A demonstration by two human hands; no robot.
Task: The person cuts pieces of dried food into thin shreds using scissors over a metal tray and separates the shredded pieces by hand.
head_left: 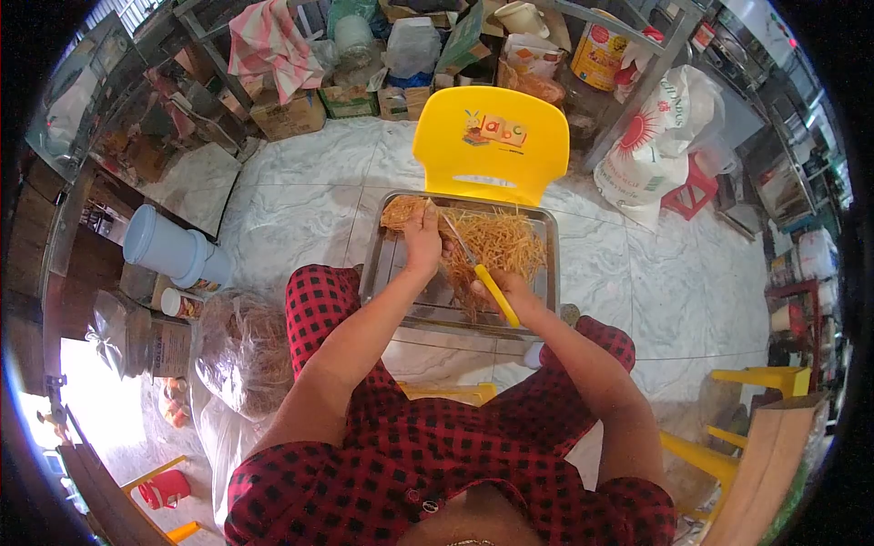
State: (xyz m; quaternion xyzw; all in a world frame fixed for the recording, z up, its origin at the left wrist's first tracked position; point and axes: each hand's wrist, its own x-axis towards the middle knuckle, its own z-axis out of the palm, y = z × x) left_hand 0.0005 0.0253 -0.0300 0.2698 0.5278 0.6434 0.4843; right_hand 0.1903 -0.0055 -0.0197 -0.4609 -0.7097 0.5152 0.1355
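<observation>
My right hand [514, 296] is closed round the yellow handle of a knife [496, 296], whose thin blade points up and left toward my other hand. My left hand [423, 241] is closed on a brown, flat, wrinkled piece of food [398, 213], whose exact kind I cannot make out. Both hands are over a metal tray [387, 273]. A heap of thin golden-brown shreds [501, 241] lies on the tray's right side, partly under the blade. My right fingers are partly hidden behind the handle.
Behind the tray stands a yellow chair back [492, 136]. White buckets [159, 241] and a large clear plastic bag [241, 350] of brown stuff stand at left. A white sack [651, 146] stands at right, yellow stools [706, 464] lower right. Boxes [287, 114] line the back.
</observation>
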